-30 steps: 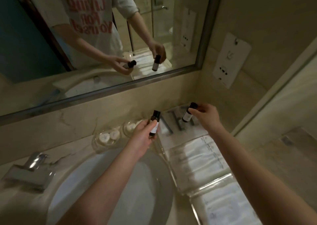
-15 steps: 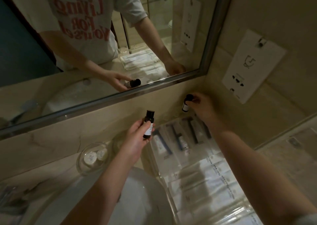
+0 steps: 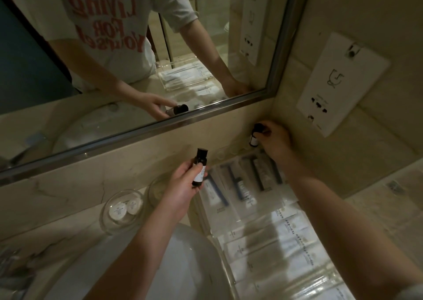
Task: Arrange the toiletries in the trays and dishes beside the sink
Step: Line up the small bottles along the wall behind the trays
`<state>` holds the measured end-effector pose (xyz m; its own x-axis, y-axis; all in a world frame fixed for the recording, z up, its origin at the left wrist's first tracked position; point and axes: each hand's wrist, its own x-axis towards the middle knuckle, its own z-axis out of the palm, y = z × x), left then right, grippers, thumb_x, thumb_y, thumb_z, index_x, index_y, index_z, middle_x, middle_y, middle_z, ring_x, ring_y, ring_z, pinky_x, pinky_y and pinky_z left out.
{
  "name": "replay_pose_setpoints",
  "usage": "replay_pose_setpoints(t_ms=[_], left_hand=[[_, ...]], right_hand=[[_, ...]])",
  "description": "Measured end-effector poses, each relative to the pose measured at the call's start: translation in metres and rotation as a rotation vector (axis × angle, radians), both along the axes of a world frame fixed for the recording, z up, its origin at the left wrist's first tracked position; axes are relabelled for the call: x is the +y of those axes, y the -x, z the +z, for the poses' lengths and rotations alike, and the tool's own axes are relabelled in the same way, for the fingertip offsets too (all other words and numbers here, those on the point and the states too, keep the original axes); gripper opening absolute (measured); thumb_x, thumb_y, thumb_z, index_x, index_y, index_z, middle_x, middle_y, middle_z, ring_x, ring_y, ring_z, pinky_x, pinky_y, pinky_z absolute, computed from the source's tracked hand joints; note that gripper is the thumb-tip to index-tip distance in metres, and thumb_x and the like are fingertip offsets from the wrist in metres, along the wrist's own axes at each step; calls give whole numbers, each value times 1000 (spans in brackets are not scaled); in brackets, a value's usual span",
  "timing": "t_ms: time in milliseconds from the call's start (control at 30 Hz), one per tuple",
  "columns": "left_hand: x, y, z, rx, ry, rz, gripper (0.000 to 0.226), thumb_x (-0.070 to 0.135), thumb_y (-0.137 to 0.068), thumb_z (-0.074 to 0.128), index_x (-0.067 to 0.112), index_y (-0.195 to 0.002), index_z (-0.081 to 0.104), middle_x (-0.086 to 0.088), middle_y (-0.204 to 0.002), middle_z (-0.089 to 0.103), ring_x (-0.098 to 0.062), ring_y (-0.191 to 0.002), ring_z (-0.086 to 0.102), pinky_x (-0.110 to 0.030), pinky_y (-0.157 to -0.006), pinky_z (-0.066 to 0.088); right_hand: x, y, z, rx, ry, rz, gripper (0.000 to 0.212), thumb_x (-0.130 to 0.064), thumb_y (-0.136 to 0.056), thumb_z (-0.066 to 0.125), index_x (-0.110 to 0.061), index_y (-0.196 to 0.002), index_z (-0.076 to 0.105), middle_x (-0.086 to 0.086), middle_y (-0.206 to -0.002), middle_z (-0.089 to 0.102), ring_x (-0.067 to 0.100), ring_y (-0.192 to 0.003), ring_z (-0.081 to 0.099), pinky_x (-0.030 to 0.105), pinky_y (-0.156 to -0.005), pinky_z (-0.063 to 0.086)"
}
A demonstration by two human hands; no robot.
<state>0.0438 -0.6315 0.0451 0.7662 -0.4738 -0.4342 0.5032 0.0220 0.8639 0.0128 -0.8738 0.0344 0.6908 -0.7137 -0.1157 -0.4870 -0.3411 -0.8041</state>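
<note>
Each hand gripped a small dark white-labelled bottle — left hand (image 3: 180, 191) one (image 3: 199, 167) upright, right hand (image 3: 273, 140) another (image 3: 255, 135) in the corner.

Sink (image 3: 187, 265) cut off below; bottle (image 3: 254, 137) base behind right hand (image 3: 274, 141).

The counter (image 3: 68, 210) is smooth, veined stone. The round dish (image 3: 107, 208) is clear glass. The mirror frame (image 3: 160, 128) is shiny metal. The sink (image 3: 194, 265) is glossy white. The packets (image 3: 274, 242) look like shiny plastic.
</note>
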Motion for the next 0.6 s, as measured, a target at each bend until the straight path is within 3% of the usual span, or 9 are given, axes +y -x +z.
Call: replay_pose_setpoints(t_ms=[233, 333, 500, 600], left_hand=[[-3, 3, 3, 12, 28, 9, 14, 12, -93, 50, 22, -97, 59, -3, -95, 64, -11, -84, 59, -24, -69, 42], [-5, 5, 6, 13, 33, 14, 14, 12, -93, 50, 18, -102, 58, -3, -94, 64, -12, -85, 59, -24, -68, 43], [-8, 14, 18, -38, 40, -69, 27, 13, -92, 52, 11, -119, 54, -5, -102, 63, -14, -89, 57, -25, -69, 43], [-10, 24, 29, -59, 67, -139, 21, 12, -93, 51, 15, -113, 56, -2, -100, 64, -12, -87, 57, -23, -67, 44]], right_hand=[[5, 6, 4, -14, -6, 17, 43, -11, -85, 64, -14, -127, 55, 10, -126, 60, 26, -115, 57, 37, -97, 47], [12, 18, 8, -57, -16, 12, 49, -12, -84, 66, -14, -130, 50, 10, -129, 58, 25, -118, 55, 36, -96, 47], [42, 46, 31, -164, 49, 29, 47, -22, -87, 64, -16, -131, 49, 1, -129, 56, 13, -115, 52, 23, -88, 40], [63, 59, 53, -247, -101, 110, 43, -26, -86, 65, -19, -127, 53, -5, -123, 58, 9, -107, 55, 26, -89, 45]])
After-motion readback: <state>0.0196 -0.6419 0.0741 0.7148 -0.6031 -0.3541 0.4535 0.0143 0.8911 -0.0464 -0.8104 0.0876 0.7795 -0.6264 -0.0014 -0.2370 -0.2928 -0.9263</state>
